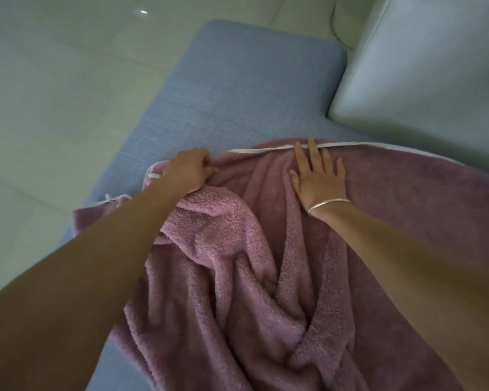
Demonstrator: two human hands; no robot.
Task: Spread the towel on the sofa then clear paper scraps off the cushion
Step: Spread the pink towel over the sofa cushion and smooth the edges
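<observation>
A fluffy pink towel (223,263) with white trim lies bunched in deep folds on the blue sofa seat cushion (237,88). My left hand (188,170) grips a pinch of the towel near its far left edge. My right hand (318,176) rests flat on the towel, fingers spread, its fingertips at the white trim of the far edge. A silver bangle circles that wrist. The far half of the cushion shows bare blue fabric. I see no paper scraps on it.
A pale back cushion (424,69) stands at the right of the seat. Light tiled floor (54,88) runs along the left, past the seat's front edge.
</observation>
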